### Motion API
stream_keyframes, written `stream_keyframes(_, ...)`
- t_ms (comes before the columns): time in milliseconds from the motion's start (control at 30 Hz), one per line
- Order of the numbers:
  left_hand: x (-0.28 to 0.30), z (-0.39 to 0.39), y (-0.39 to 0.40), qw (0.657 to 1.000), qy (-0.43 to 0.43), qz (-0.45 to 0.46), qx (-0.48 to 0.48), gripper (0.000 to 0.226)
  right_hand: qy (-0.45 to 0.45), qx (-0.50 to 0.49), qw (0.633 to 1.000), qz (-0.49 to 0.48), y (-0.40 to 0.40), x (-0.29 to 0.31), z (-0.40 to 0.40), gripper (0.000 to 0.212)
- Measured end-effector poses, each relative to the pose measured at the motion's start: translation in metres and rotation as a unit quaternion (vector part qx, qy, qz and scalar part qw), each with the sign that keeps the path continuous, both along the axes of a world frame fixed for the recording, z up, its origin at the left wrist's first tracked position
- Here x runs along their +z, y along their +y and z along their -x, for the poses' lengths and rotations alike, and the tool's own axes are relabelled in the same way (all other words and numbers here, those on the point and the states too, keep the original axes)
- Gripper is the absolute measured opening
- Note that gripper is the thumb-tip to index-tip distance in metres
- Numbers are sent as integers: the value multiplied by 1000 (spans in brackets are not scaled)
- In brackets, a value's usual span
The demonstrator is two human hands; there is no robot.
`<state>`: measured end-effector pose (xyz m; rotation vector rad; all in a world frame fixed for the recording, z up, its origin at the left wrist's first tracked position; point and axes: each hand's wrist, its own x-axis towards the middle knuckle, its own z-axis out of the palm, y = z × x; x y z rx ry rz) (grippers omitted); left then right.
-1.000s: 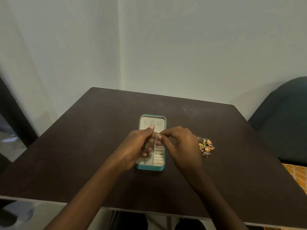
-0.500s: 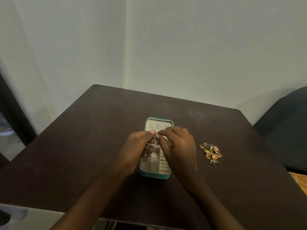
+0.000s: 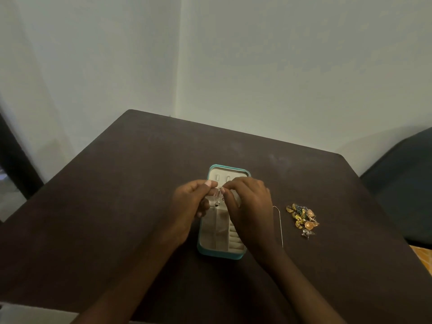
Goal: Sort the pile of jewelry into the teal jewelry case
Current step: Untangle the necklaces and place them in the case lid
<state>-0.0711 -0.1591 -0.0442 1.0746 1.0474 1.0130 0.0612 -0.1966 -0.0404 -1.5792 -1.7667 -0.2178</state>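
Observation:
The teal jewelry case (image 3: 219, 253) lies open in the middle of the dark table, its cream lining showing. Above its upper half, my left hand (image 3: 189, 206) and my right hand (image 3: 250, 206) pinch a thin silver chain (image 3: 218, 197) between their fingertips; a small pendant hangs from it over the case. One strand of the chain (image 3: 279, 226) trails down past my right wrist to the table. The pile of jewelry (image 3: 302, 219), gold, orange and silver pieces, sits on the table to the right of the case.
The dark brown table (image 3: 117, 206) stands in a corner of pale walls. A dark upholstered chair (image 3: 402, 183) is at the right edge. The table's near edge runs along the bottom left.
Both hands stay together over the case holding the chain. The chain's loose strand now shows beside my right wrist. The view has shifted slightly left, so case and pile appear farther right.

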Motion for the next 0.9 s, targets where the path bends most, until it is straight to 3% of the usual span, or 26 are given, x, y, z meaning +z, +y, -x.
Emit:
stream_keyframes(167, -15, -4, 25, 984, 94, -104, 111, 26, -16, 3, 1000, 21, 19, -5, -5, 12)
stream_keyframes(300, -29, -8, 51, 990, 88, -100, 52, 40, -24, -10, 998, 51, 34, -8, -4, 5)
stream_keyframes(500, -41, -12, 59, 997, -2, -71, -36, 39, -55, -44, 996, 52, 48, -13, -2, 10)
stream_keyframes(733, -38, -14, 61, 992, 8, -115, -55, 44, -70, -86, 994, 8, 56, -19, 0, 7)
stream_keyframes(900, -42, -18, 62, 987, 24, -157, -34, 30, -49, -96, 994, -26, 59, -21, -1, 9)
